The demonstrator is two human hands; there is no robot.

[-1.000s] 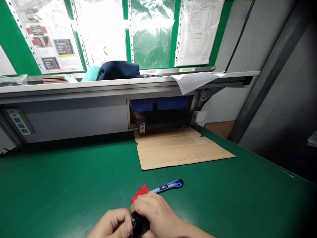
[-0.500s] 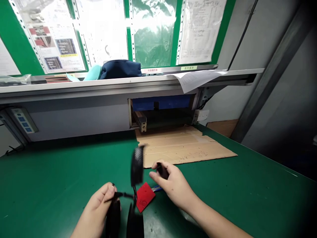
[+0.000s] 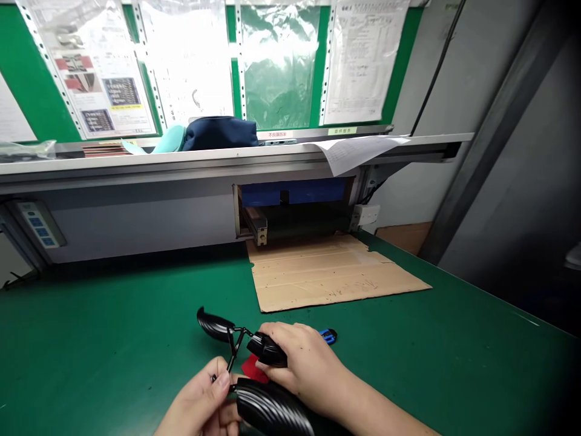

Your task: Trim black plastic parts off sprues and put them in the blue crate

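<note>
My left hand (image 3: 204,407) pinches the thin black runner of a moulded plastic part (image 3: 254,375), a set of glossy black ribbed curved pieces joined by thin stems. My right hand (image 3: 305,369) is closed around one of these pieces near the middle. Another piece (image 3: 213,324) sticks out to the upper left, and a larger one (image 3: 272,412) lies low between my hands. A red card (image 3: 251,367) lies on the green mat under the part, mostly hidden. The blue tip of a utility knife (image 3: 328,335) shows just beyond my right hand.
A flat cardboard sheet (image 3: 327,272) lies on the green table (image 3: 113,327) below an opening in the grey back panel (image 3: 290,209). A shelf (image 3: 136,158) above carries a dark blue bag (image 3: 220,132), papers and a teal object. A power strip (image 3: 37,223) is at left.
Both hands rose from the table with the black part swinging up, then came back down; my right hand now grips a middle piece, covering most of the knife and red card.
</note>
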